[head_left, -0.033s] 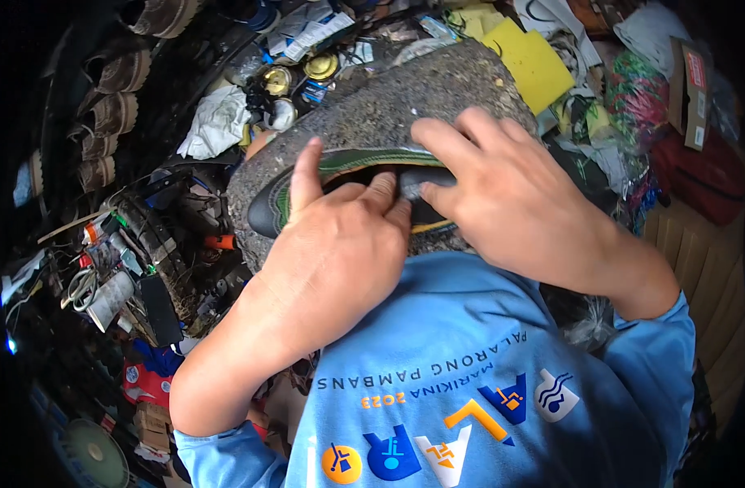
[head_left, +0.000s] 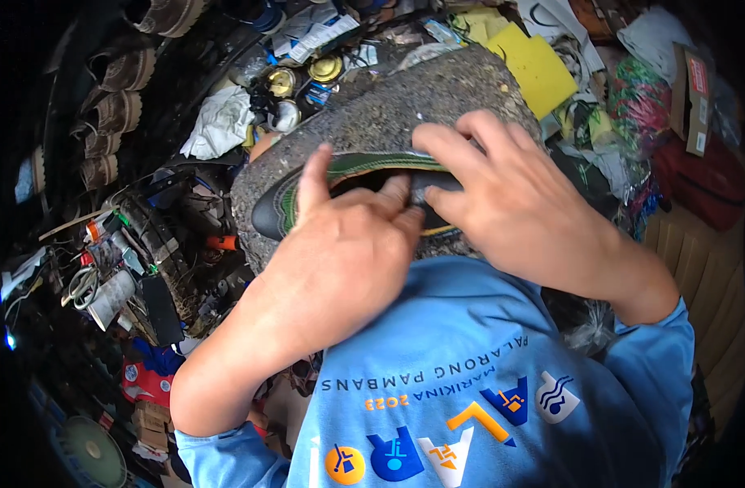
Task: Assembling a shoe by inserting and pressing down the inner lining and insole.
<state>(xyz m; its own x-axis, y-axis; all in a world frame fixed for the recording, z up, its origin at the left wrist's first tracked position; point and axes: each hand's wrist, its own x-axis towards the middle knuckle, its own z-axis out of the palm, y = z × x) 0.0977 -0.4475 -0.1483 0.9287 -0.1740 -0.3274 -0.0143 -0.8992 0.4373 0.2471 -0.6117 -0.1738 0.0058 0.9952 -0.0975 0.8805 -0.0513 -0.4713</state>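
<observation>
A dark shoe (head_left: pixel 264 213) with green lining around its opening lies lengthwise on a rough grey stone block (head_left: pixel 381 110), close to my body. My left hand (head_left: pixel 344 244) reaches into the opening with its fingers bent; one outer finger stretches up over the far rim. What those fingertips press or pinch inside is hidden. On the right part of the shoe, my right hand (head_left: pixel 511 183) grips it, with the thumb at the opening and the fingers curled over the far side. A dark flap shows between the two hands.
Crumpled white paper (head_left: pixel 218 122), open tins (head_left: pixel 325 67) and a yellow sheet (head_left: pixel 535 69) lie beyond the block. Several brown shoes (head_left: pixel 112 114) line the left. Tools and scraps (head_left: pixel 116 276) clutter the left side; a narrow cardboard box (head_left: pixel 691 98) stands far right.
My left hand has shifted slightly right, its fingers reaching a little further along the shoe's opening. The right hand keeps nearly the same hold.
</observation>
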